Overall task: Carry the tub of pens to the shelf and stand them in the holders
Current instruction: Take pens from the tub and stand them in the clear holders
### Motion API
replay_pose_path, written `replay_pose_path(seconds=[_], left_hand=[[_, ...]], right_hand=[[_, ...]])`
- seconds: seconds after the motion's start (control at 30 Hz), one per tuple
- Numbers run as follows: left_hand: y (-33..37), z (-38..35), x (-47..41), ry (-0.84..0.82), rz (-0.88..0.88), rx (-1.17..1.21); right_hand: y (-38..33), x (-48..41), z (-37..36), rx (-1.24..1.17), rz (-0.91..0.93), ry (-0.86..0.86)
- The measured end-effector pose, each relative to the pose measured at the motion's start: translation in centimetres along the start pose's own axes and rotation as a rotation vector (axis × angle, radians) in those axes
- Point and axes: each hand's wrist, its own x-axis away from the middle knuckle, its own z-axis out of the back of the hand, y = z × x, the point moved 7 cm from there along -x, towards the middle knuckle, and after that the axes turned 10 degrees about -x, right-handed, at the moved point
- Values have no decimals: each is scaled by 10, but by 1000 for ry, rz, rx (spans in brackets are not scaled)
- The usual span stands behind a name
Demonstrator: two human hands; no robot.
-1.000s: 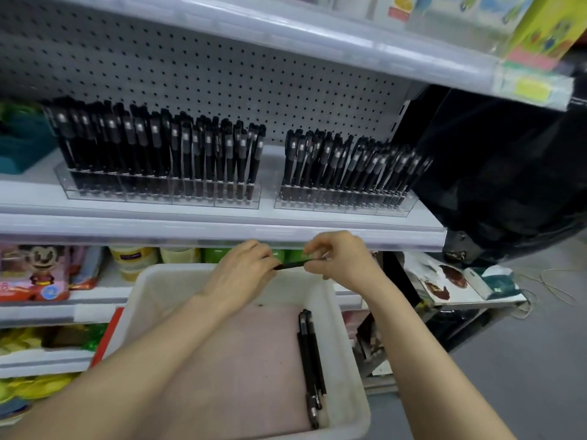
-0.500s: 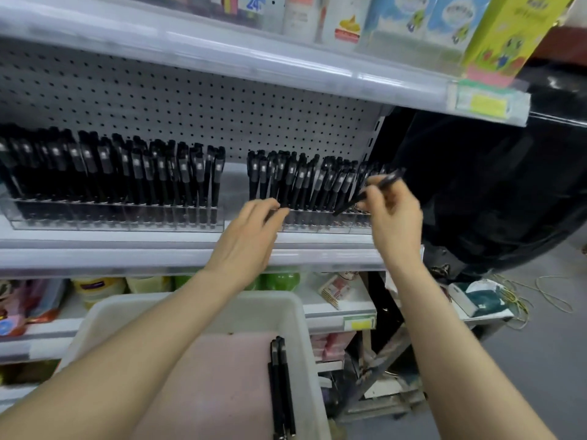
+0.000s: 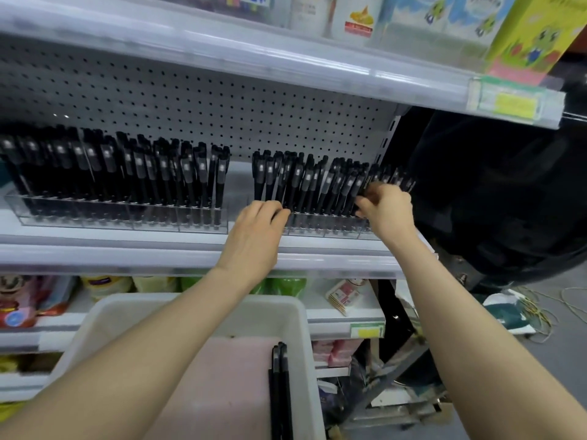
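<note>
A white tub with a pink liner sits below me, with a few black pens lying along its right side. Two clear holders stand on the shelf: the left holder and the right holder, both packed with upright black pens. My left hand rests on the front left edge of the right holder, fingers curled over it. My right hand is at the right end of that holder, fingers pinched on a black pen among the standing ones.
A pegboard back panel rises behind the holders. An upper shelf with boxes overhangs. Packets fill the lower shelves. A black mass sits right of the shelving, with cables on the grey floor.
Both hands rose from the tub to the shelf. My right hand carried a pen up and lowered it into the right end of the right holder; my left hand settled on that holder's front.
</note>
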Motion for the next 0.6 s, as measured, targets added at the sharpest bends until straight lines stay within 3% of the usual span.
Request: replay_pose_path(seconds=[0.37,0.5,0.6], left_hand=[[-5,-1,11,13,-52,73],[-11,2,39,16,-98,123],[-20,-2,71,9,-122,188]], right_hand=[[8,21,-5,-78,-70,123],[4,50,-6,-182,-54,226],[-3,80,-26,-185,-29,211]])
